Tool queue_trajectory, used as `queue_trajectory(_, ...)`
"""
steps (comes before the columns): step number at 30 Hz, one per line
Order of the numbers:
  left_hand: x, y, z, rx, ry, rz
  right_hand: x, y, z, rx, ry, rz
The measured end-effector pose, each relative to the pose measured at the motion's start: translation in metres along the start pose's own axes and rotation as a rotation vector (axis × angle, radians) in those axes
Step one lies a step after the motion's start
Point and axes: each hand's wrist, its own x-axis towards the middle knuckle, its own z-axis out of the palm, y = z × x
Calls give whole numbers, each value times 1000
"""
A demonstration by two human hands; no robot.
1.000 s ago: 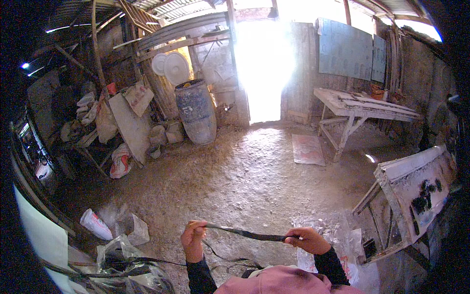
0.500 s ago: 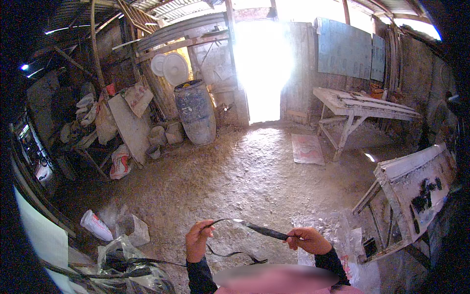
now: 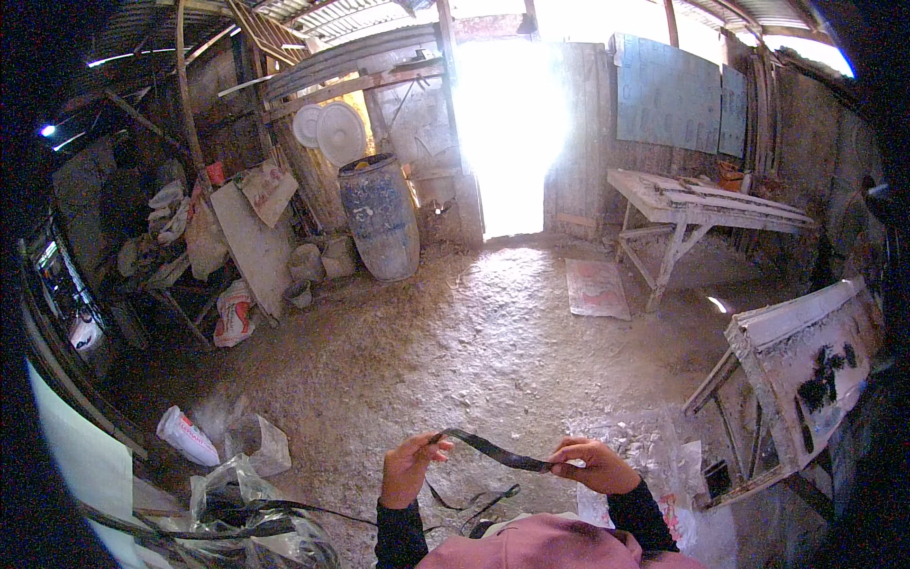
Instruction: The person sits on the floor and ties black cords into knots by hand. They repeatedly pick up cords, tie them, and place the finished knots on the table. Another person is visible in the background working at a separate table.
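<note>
A black flat strip [image 3: 500, 455], like a strap or band, bows between my two hands in front of my body. My left hand [image 3: 409, 468] pinches one end of its free span with the thumb and fingers. At the other end, the fingertips of my right hand [image 3: 599, 467] are closed on it. A thinner loose length of black strip [image 3: 466, 501] curls below the hands. More of it runs left toward a clear plastic bag [image 3: 227, 479] with black strips in and around it.
At the lower left stand a white sack [image 3: 186, 436] and a pale open container [image 3: 260, 446]. A tilted white-stained board on legs [image 3: 791, 379] is close on the right. Farther off are a wooden table [image 3: 701, 199], a blue drum [image 3: 379, 218] and a bright doorway [image 3: 512, 142].
My left hand has moved right, closer to the right hand, so the span of strip between them is shorter. The right hand has hardly moved. The loose length below has shifted right.
</note>
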Motion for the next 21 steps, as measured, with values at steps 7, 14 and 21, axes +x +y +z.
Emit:
queue_trajectory(7, 1, 7, 10, 335, -59, 75, -5, 1, 2, 111, -28, 62)
queue_trajectory(14, -6, 6, 51, 149, -121, -27, 3, 4, 24, 437, 22, 195)
queue_trajectory(21, -11, 6, 64, -32, -208, -40, 9, 0, 39, 718, 204, 252)
